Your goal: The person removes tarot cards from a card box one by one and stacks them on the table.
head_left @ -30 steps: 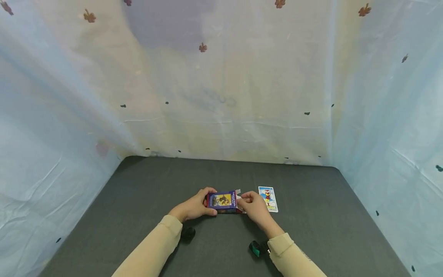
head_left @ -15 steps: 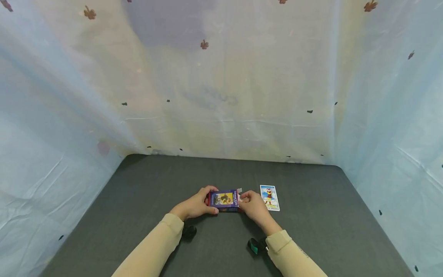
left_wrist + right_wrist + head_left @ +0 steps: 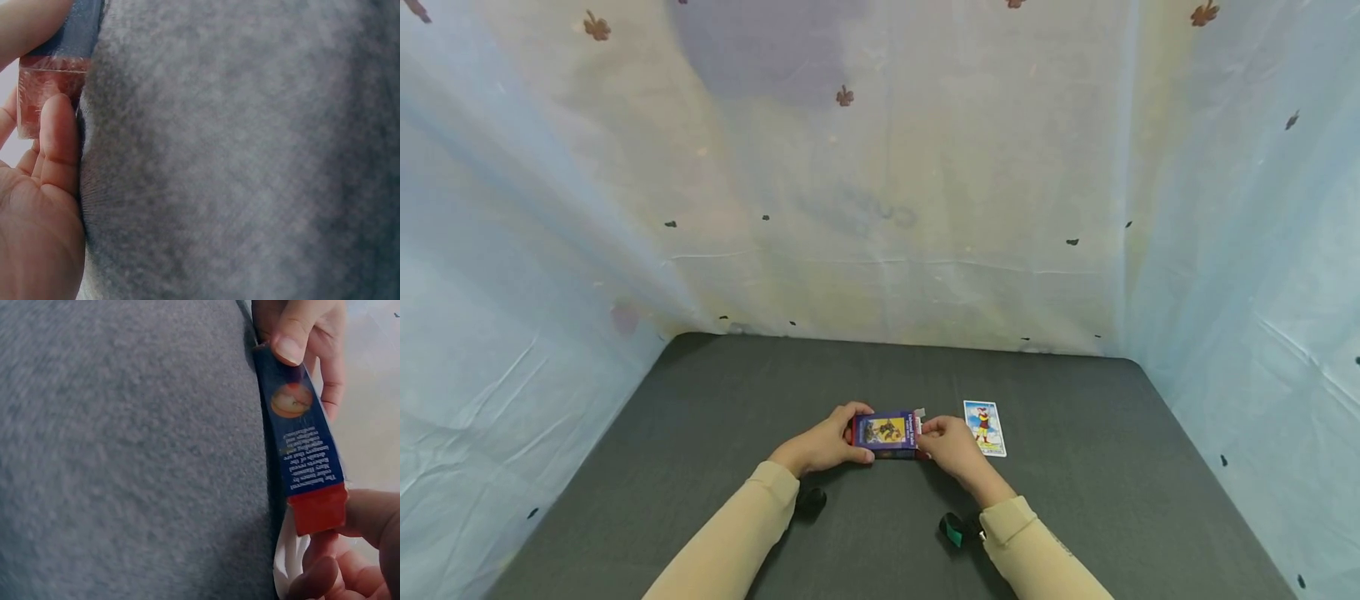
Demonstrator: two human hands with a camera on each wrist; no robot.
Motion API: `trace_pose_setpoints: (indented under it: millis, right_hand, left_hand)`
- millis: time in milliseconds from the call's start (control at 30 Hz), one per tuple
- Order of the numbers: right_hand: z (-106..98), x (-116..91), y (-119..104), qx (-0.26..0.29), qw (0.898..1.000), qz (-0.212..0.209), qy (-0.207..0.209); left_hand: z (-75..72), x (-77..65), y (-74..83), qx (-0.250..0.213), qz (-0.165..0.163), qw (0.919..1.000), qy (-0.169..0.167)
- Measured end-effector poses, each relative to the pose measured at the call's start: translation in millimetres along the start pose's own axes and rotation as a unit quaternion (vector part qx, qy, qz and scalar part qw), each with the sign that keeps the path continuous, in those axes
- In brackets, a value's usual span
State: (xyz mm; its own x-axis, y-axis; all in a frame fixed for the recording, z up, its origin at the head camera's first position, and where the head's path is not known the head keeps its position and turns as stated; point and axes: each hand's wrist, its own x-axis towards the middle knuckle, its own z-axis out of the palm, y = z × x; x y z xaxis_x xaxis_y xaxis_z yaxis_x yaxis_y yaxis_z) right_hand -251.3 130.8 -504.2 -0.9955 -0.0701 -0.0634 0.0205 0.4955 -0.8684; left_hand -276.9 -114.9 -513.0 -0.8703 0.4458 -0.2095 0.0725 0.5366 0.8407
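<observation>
In the head view a purple card box (image 3: 883,431) with a yellow picture and red ends lies flat at mid-table. My left hand (image 3: 829,440) grips its left end, thumb on the near side, fingers around the far side. In the left wrist view that hand's fingertips are at the red end of the box (image 3: 53,94). My right hand (image 3: 953,446) is at the opposite, opened end, fingers curled at its flaps. The right wrist view shows the box's blue side (image 3: 303,437) and a white flap (image 3: 286,556) pinched at the right fingers.
A picture card (image 3: 984,428) with a figure on it lies face up just right of the right hand. Dark grey cloth covers the table (image 3: 1075,500). Pale patterned sheeting (image 3: 880,183) hangs behind and on both sides.
The right fingers have shifted slightly at the box's open end, and the white flap there shows less than before. The left hand keeps its grip. The view has tilted slightly.
</observation>
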Motion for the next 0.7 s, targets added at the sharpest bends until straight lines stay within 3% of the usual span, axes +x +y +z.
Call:
trace_pose_setpoints:
  millis: [300,500,700]
  right_hand:
    - [-5.3,-2.5,2.6,0.005,1.0,0.016,-0.005]
    - [-10.1,-4.2,3.4,0.049,0.998,0.037,0.014]
    - [-18.6,-2.9,5.4,0.105,0.993,0.025,0.042]
  left_hand:
    - [0.7,-1.1,1.3,0.0,0.001,1.0,0.0]
    - [0.2,-1.4,2.0,0.006,-0.001,1.0,0.002]
    - [-0.1,-0.6,0.8,0.009,-0.001,0.9999,0.006]
